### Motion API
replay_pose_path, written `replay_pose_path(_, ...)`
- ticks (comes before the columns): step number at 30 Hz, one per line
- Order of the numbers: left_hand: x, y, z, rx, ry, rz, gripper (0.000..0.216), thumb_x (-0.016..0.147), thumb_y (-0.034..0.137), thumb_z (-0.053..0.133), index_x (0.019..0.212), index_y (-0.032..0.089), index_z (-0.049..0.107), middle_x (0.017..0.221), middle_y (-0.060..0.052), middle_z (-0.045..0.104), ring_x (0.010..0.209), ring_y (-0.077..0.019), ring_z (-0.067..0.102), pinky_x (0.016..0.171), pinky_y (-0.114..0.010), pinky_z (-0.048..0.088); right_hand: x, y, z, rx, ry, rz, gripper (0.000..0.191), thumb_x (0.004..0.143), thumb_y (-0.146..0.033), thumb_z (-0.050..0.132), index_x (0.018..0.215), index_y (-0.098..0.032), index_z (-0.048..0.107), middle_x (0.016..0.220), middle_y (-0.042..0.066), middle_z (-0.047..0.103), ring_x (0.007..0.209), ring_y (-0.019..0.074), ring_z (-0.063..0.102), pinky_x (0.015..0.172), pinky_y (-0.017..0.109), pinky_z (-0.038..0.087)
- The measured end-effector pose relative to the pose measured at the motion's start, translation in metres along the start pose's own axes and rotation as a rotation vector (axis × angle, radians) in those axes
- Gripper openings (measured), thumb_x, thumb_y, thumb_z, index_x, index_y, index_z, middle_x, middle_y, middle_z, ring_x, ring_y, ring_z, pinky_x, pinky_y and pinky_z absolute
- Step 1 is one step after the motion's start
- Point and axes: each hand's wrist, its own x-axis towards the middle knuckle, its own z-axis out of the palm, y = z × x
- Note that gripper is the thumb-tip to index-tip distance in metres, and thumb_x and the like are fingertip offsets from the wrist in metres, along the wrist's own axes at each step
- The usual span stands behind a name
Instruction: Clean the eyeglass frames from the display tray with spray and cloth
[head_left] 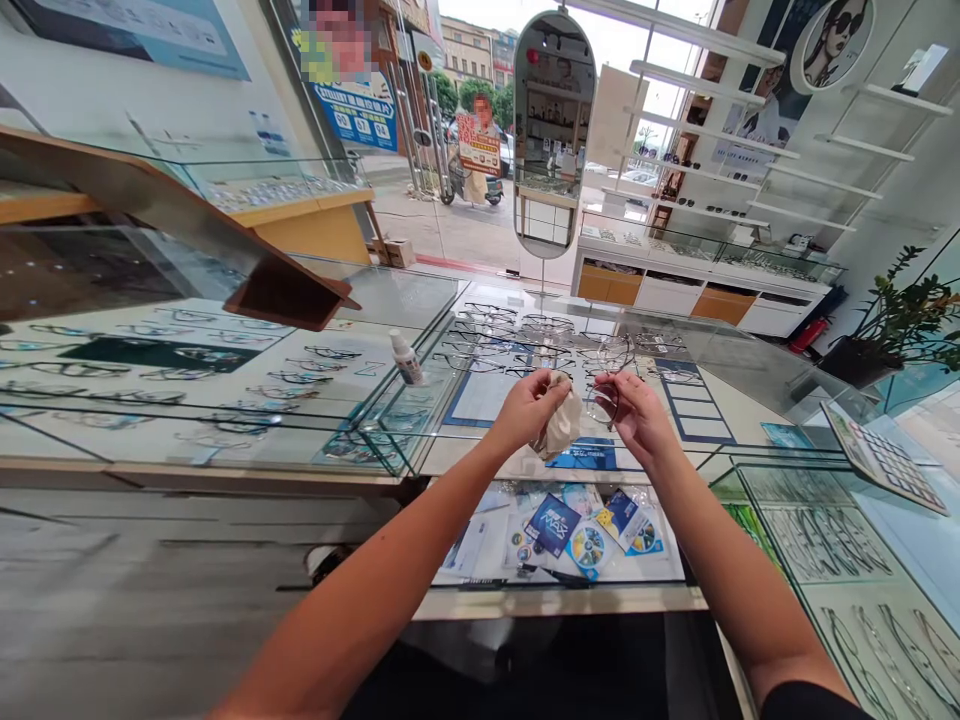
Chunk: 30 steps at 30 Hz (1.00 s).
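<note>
Over the glass counter, my left hand (529,408) pinches a crumpled beige cloth (561,420) that hangs below the fingers. Just to its right, my right hand (636,412) grips a pair of glasses (602,402) with thin rims; fingers and cloth hide part of the frame. Cloth and glasses are close together, and I cannot tell whether they touch. Beyond both hands, rows of eyeglass frames (487,330) lie in the display case. A small white spray bottle (406,358) stands on the glass to the left of my left hand.
Colourful leaflets (556,524) lie on a lower shelf before me. An oval mirror (553,140) rises behind the counter. At right are a calculator (885,455) and a potted plant (862,340). A brown panel-like object (277,285) juts in from the left.
</note>
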Motion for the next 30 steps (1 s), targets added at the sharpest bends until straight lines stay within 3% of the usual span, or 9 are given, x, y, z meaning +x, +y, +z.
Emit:
replay_pose_path(7, -0.009, 0.017, -0.007, 0.319, 0.321, 0.342, 0.045, 0.098, 0.059, 0.048, 0.072, 0.022, 0.049, 0.068, 0.001, 0.049, 0.068, -0.0157, 0.046, 0.066, -0.028, 0.038, 0.0, 0.0, 0.0, -0.008, 0.001, -0.005, 0.037, 0.06, -0.048, 0.097, 0.076, -0.025, 0.072, 0.09, -0.001, 0.08, 0.087, 0.0144, 0.071, 0.078, 0.024, 0.056)
replay_pose_path(14, -0.018, 0.028, -0.02, 0.492, 0.583, 0.623, 0.035, 0.097, 0.046, 0.057, 0.071, 0.022, 0.056, 0.062, 0.002, 0.046, 0.06, -0.0147, 0.041, 0.063, -0.029, 0.036, 0.001, -0.002, 0.0, -0.001, 0.002, -0.011, 0.036, 0.061, -0.046, 0.097, 0.077, -0.026, 0.071, 0.091, -0.001, 0.08, 0.086, 0.0148, 0.071, 0.078, 0.025, 0.056)
replay_pose_path(18, -0.019, 0.031, -0.023, 0.387, 0.715, 0.627, 0.027, 0.093, 0.042, 0.064, 0.076, 0.021, 0.061, 0.061, 0.004, 0.044, 0.058, -0.0125, 0.036, 0.061, -0.027, 0.035, 0.001, -0.002, 0.0, -0.006, 0.003, -0.013, 0.035, 0.062, -0.046, 0.096, 0.078, -0.026, 0.072, 0.091, -0.001, 0.08, 0.087, 0.0148, 0.071, 0.079, 0.025, 0.056)
replay_pose_path(20, -0.017, 0.033, -0.024, 0.321, 0.646, 0.53, 0.03, 0.092, 0.044, 0.064, 0.073, 0.021, 0.059, 0.061, 0.004, 0.044, 0.06, -0.0126, 0.038, 0.06, -0.027, 0.034, 0.001, -0.002, 0.0, -0.009, 0.002, -0.009, 0.034, 0.064, -0.046, 0.095, 0.078, -0.025, 0.072, 0.092, -0.001, 0.08, 0.088, 0.0148, 0.071, 0.08, 0.025, 0.056)
replay_pose_path(25, -0.008, 0.028, -0.021, 0.253, 0.246, 0.211, 0.038, 0.083, 0.049, 0.069, 0.062, 0.02, 0.054, 0.058, 0.004, 0.038, 0.058, -0.0119, 0.035, 0.054, -0.027, 0.027, 0.0, 0.0, 0.0, 0.001, -0.006, 0.004, 0.034, 0.064, -0.044, 0.096, 0.077, -0.025, 0.071, 0.092, 0.0, 0.08, 0.088, 0.0151, 0.071, 0.081, 0.026, 0.055)
replay_pose_path(30, -0.005, 0.021, -0.009, 0.08, 0.04, 0.078, 0.038, 0.078, 0.054, 0.069, 0.069, 0.018, 0.063, 0.062, 0.002, 0.05, 0.061, -0.0128, 0.044, 0.057, -0.025, 0.035, 0.001, 0.005, 0.002, -0.012, -0.033, 0.003, 0.033, 0.064, -0.044, 0.095, 0.075, -0.025, 0.071, 0.091, 0.0, 0.08, 0.09, 0.016, 0.072, 0.084, 0.027, 0.055)
